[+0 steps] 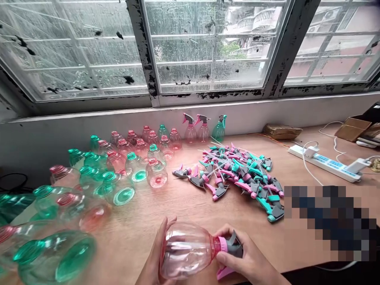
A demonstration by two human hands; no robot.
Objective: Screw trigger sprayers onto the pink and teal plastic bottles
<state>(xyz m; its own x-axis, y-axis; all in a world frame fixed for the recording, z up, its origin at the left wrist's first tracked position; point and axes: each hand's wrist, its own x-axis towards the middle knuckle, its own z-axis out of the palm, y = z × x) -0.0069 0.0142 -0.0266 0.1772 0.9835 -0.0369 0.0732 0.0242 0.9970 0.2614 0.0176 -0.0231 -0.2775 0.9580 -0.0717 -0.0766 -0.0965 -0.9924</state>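
A clear pink spray bottle [190,249] lies sideways between my hands above the table's near edge. My left hand [157,253] is wrapped round its base end. At the neck, my right hand [240,253] grips the grey and pink spray head [234,246], its thumb by the pink collar. The collar sits at the bottle's mouth; whether it is threaded tight I cannot tell. The pink trigger [225,273] points down below the right hand. Beyond the hands lies a heap of loose pink, teal and grey spray heads [237,168].
Several open pink and green bottles [118,174] stand on the left of the wooden table [142,221]. Bottles with spray heads [203,128] stand by the wall. At right are a power strip [325,162], a brown package [282,132] and a blurred-out patch [329,223].
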